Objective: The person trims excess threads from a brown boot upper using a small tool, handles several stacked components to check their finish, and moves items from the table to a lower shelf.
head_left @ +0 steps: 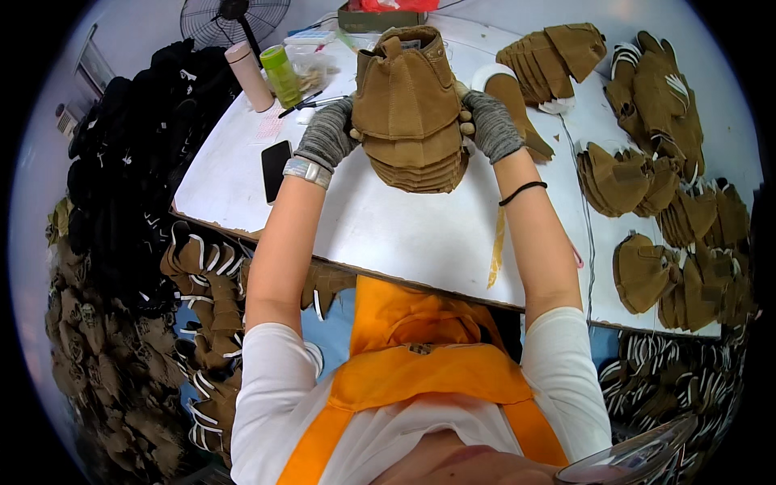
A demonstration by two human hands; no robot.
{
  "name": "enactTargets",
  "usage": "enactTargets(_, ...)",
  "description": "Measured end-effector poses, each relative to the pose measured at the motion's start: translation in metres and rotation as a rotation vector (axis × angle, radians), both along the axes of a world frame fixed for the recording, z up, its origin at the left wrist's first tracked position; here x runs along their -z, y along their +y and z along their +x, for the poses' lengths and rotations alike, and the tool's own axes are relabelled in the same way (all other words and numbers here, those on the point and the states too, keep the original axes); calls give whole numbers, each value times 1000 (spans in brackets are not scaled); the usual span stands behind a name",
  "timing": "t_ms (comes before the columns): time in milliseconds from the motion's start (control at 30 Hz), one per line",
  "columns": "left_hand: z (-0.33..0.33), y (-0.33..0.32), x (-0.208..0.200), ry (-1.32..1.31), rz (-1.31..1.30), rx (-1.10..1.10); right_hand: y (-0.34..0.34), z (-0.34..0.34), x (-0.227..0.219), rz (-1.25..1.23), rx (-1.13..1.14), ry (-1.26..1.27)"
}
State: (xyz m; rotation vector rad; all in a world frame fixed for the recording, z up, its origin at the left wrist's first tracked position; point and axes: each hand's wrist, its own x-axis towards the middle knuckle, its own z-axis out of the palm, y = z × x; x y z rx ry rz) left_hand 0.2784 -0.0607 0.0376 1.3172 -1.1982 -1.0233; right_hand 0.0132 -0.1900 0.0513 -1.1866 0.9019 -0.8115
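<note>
A thick stack of brown suede shoe uppers, nested one over another, is held over the far middle of the white table. My left hand, in a grey knit glove, is closed on the stack's left side. On the opposite side my right hand, gloved the same way, grips it too. The fingertips show light at both edges, while the rest of the fingers are partly hidden. Just beyond my right hand lies another brown upper with a white curved edge.
A black phone, pens, a green-lidded bottle and a pink bottle sit at left. More stacked uppers line the right side. Black piles and brown piles stand left of the table. A fan is behind.
</note>
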Motion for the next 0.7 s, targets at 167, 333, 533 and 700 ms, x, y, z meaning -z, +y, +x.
enactTargets(167, -22, 12, 17, 207, -155, -66, 16, -7, 26, -282, 95, 275)
enactTargets(333, 16, -3, 22, -735, -275, -255, 15, -10, 40, -713, 235, 449)
enactTargets(533, -80, 21, -78, -277, -774, -237, 74, 21, -13, -822, 365, -212)
enactTargets(700, -89, -13, -72, -519, -662, -216, 63, 20, -13, -816, 103, 35)
